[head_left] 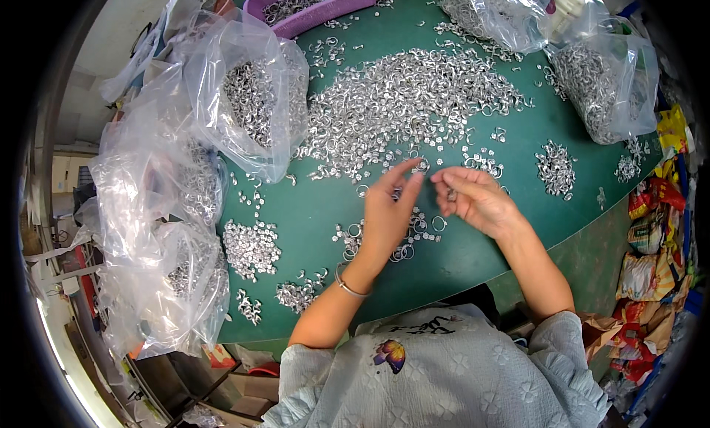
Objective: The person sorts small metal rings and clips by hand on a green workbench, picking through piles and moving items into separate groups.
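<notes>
My left hand point(390, 206), a bangle on its wrist, pinches a small silver ring point(422, 164) between thumb and fingertips. Just across from it, my right hand point(477, 199) is closed, thumb against fingers, around a small silver metal piece point(451, 195); the fingers partly cover it. Beneath and around my left hand lie loose rings point(403, 252) and little square pieces. Beyond both hands spreads a large heap of silver metal fittings point(414, 95) on the green table point(458, 265).
Clear plastic bags of metal parts line the left side point(251, 103) and the far right point(603, 88). A purple bin point(322, 12) stands at the back. Smaller piles sit at left point(251, 249), front left point(299, 291) and right point(555, 169). Colourful packages point(647, 236) lie beyond the table's right edge.
</notes>
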Demonstrator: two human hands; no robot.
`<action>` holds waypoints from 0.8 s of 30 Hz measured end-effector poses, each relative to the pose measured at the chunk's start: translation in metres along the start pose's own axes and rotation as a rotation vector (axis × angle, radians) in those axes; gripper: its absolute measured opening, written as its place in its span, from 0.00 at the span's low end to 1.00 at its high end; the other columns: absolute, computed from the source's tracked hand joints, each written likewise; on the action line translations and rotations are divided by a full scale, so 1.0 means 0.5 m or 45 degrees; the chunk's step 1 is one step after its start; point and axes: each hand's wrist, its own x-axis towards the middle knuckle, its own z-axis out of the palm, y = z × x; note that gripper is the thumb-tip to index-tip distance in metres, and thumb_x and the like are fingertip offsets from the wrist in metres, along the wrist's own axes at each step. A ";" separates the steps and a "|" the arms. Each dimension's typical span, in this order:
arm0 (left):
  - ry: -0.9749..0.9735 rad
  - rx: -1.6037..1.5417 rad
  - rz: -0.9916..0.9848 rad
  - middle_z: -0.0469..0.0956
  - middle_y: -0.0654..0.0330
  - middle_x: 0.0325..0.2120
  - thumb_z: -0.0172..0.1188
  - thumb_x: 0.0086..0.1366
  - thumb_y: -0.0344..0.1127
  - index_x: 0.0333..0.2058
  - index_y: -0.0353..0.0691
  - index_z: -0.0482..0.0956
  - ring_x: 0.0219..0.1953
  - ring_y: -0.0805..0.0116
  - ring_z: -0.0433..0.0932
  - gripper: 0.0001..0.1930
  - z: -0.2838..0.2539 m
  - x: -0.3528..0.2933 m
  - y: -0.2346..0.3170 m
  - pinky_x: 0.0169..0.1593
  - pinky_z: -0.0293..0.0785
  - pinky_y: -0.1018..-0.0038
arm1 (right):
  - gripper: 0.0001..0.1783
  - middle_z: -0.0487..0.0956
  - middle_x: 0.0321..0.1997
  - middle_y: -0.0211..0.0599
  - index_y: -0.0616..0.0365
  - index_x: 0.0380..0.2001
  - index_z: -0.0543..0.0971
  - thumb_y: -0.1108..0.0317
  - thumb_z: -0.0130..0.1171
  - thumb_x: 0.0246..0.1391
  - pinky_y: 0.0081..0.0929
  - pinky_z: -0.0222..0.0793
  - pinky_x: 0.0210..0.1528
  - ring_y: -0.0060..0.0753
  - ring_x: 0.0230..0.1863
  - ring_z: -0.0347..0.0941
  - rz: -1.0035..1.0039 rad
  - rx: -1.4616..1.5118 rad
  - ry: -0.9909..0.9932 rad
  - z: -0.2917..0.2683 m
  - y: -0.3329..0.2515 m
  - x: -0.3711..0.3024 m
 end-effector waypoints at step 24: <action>-0.156 0.746 0.376 0.75 0.53 0.17 0.63 0.53 0.36 0.37 0.42 0.78 0.18 0.53 0.74 0.12 0.045 -0.039 -0.014 0.22 0.68 0.64 | 0.11 0.59 0.14 0.14 0.62 0.33 0.79 0.65 0.57 0.52 0.14 0.49 0.18 0.10 0.16 0.52 -0.601 -1.029 0.544 -0.056 -0.028 -0.050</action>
